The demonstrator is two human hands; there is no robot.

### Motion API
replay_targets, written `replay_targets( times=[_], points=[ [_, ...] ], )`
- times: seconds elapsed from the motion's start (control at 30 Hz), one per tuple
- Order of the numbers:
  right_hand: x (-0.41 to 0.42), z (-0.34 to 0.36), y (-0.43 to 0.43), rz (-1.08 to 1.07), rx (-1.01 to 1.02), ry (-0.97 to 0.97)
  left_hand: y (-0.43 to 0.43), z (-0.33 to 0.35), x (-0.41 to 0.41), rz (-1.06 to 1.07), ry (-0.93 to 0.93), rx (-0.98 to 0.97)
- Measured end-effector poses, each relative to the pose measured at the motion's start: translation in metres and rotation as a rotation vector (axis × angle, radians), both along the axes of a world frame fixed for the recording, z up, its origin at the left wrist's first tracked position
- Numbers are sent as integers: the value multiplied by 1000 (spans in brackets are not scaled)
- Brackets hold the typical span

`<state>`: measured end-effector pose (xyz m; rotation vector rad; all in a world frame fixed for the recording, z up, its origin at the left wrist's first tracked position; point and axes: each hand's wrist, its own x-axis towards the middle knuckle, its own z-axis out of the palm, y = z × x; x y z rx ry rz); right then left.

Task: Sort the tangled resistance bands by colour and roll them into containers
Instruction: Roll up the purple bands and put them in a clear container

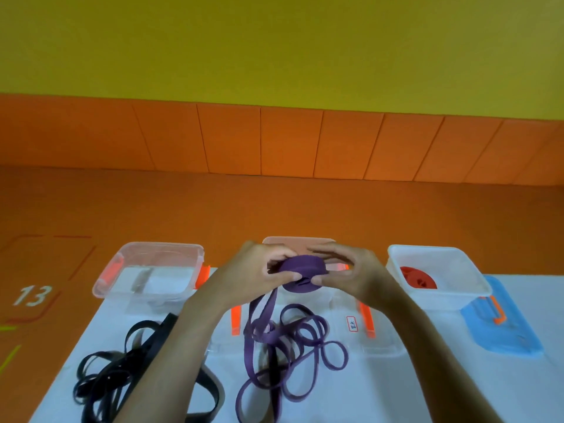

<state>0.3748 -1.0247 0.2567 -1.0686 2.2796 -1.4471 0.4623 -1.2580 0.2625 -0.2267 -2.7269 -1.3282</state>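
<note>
Both hands hold a partly rolled purple resistance band [302, 274] above the table, in front of the middle clear container [297, 244]. My left hand [250, 274] grips the roll's left side and my right hand [351, 271] pinches its right side. The band's loose tail hangs down into a tangle of purple bands [293, 355] on the white table. A pile of black bands [122, 377] lies at the left, partly under my left forearm. A rolled red band [418, 277] sits inside the white container [442, 297] at the right. The left clear container [149, 270] holds no band.
A blue lid [503, 328] with an orange clip lies right of the white container. A clear lid with orange clips [366, 319] and a label lies flat near the middle. The white table [381, 392] stands on an orange floor marked 13 [33, 296], with an orange and yellow wall behind.
</note>
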Motion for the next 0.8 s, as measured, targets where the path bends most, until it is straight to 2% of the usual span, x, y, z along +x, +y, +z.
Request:
replay_targets(
  times=[0.07, 0.17, 0.27, 0.33, 0.43, 0.5, 0.7, 0.8],
  points=[
    [-2, 12, 3, 6, -1, 17, 2, 2, -1, -3, 57, 33],
    [-4, 22, 8, -11, -86, -3, 6, 2, -1, 26, 88, 245],
    [-3, 18, 9, -65, -226, -140, 14, -3, -2, 78, 118, 395],
    [-1, 15, 8, -84, -202, -168, 16, -4, -4, 95, 126, 404],
    [2, 20, 7, -21, 51, -21, 16, -1, -6, 50, 68, 277],
    [1, 26, 8, -22, 108, 0, 23, 4, -7, -25, 68, 214],
    [-5, 33, 16, -99, -138, -223, 27, -7, -8, 94, 87, 357],
    [-5, 31, 15, -124, -216, -284, 21, -6, -8, 78, 65, 422]
  ],
)
